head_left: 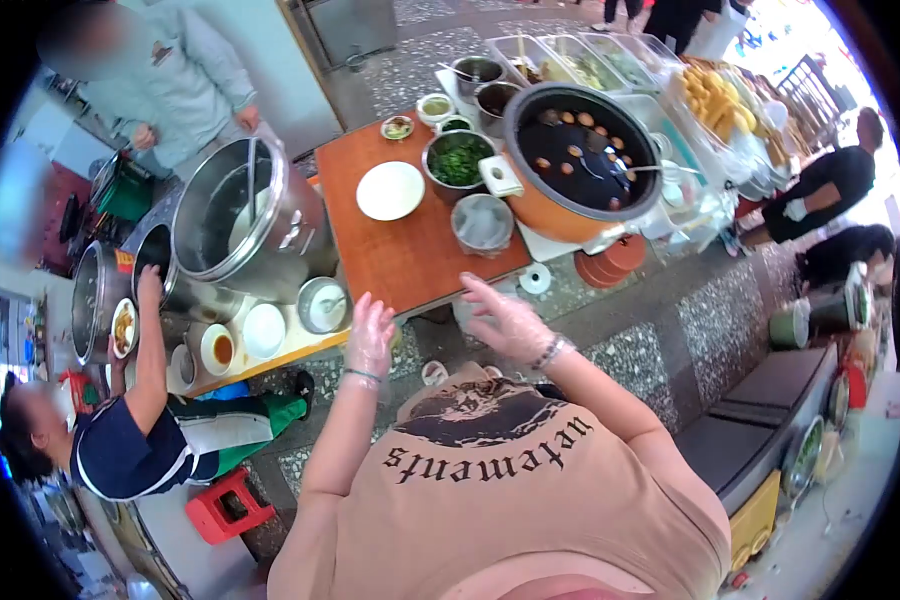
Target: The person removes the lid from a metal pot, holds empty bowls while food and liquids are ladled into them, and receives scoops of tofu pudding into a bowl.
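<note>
My left hand (pixel 370 338), in a clear plastic glove, is raised by the front edge of the brown table (pixel 380 265), holding nothing with its fingers stretched up. Also gloved and empty, my right hand (pixel 515 322) spreads its fingers near the table's front right corner. A metal bowl with a spoon (pixel 322 304) is just left of my left hand. Beyond my hands, a white plate (pixel 390 191) lies on the table, beside a metal pot of chopped greens (pixel 458 160). A tub of whitish, translucent contents (pixel 482 224) stands nearest my right hand.
A big orange pot (pixel 560 205) of dark liquid and eggs stands at right. Left are a tall steel pot (pixel 305 225), a white bowl (pixel 264 330) and a bowl of brown sauce (pixel 218 349). A co-worker (pixel 120 440) holds a food bowl; a red stool (pixel 230 507) is nearby.
</note>
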Demonstrator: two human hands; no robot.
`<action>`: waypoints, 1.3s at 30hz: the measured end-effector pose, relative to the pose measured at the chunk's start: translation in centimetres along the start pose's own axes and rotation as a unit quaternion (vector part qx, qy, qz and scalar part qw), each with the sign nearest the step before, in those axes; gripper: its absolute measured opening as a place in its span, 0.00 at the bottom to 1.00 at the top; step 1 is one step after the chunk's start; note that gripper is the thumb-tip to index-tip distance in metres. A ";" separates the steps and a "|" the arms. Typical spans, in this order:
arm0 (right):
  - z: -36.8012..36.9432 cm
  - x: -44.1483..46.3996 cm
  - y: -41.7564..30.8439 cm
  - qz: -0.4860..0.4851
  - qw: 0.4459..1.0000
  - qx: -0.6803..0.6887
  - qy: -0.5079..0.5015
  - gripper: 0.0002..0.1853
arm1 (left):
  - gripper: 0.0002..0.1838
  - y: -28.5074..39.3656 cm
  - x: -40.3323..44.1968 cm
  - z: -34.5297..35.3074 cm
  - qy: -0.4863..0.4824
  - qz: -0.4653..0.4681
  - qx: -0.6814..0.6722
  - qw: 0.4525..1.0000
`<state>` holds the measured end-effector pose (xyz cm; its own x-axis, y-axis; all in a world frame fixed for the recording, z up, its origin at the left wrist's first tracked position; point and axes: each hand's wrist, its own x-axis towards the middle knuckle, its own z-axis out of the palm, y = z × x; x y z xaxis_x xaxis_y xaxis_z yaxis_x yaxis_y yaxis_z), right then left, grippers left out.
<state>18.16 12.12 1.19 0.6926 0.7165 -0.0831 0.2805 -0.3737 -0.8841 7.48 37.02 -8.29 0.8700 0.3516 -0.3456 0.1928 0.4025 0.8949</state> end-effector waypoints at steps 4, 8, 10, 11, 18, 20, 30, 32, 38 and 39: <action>2.2 2.3 0.9 -0.038 0.998 0.023 0.051 0.45 | 0.29 -2.2 0.2 -2.6 0.056 -0.028 -0.047 0.997; 3.4 8.0 0.6 0.093 0.993 -0.018 -0.074 0.55 | 0.32 -3.0 0.4 -3.2 -0.034 0.047 0.097 0.994; 4.8 11.2 0.7 0.105 0.990 -0.062 -0.065 0.53 | 0.33 -0.6 -0.9 -1.2 0.054 -0.080 -0.054 0.994; 5.0 12.5 0.3 0.122 0.985 -0.088 -0.087 0.53 | 0.33 -0.7 -0.8 -1.3 0.054 -0.088 -0.048 0.993; 4.9 14.2 -3.6 0.195 0.967 -0.082 -0.143 0.53 | 0.32 0.2 -0.4 -3.1 0.040 -0.111 -0.063 0.991; 5.6 14.2 -3.2 0.188 0.967 -0.103 -0.138 0.53 | 0.31 0.3 0.0 -4.1 0.028 -0.108 -0.068 0.991; 7.4 11.4 -1.7 0.166 0.972 -0.125 -0.115 0.53 | 0.28 -0.9 2.4 -5.5 -0.063 -0.026 0.000 0.998; 6.9 10.3 -2.3 0.160 0.974 -0.108 -0.122 0.52 | 0.27 -0.1 2.4 -3.9 -0.037 -0.042 -0.031 0.998; 7.9 8.5 0.4 -0.004 0.992 -0.112 -0.061 0.25 | 0.25 2.5 0.3 1.3 -0.010 0.004 -0.039 0.999; 7.9 7.8 0.9 -0.001 0.992 -0.110 -0.062 0.22 | 0.24 2.7 0.0 2.1 -0.033 0.039 -0.015 0.999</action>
<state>18.58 22.05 -3.91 0.6088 0.7790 -0.1500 0.4296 -0.4826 -0.7633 8.91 36.30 -5.30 0.9101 0.3274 -0.2542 0.1094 0.4019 0.9091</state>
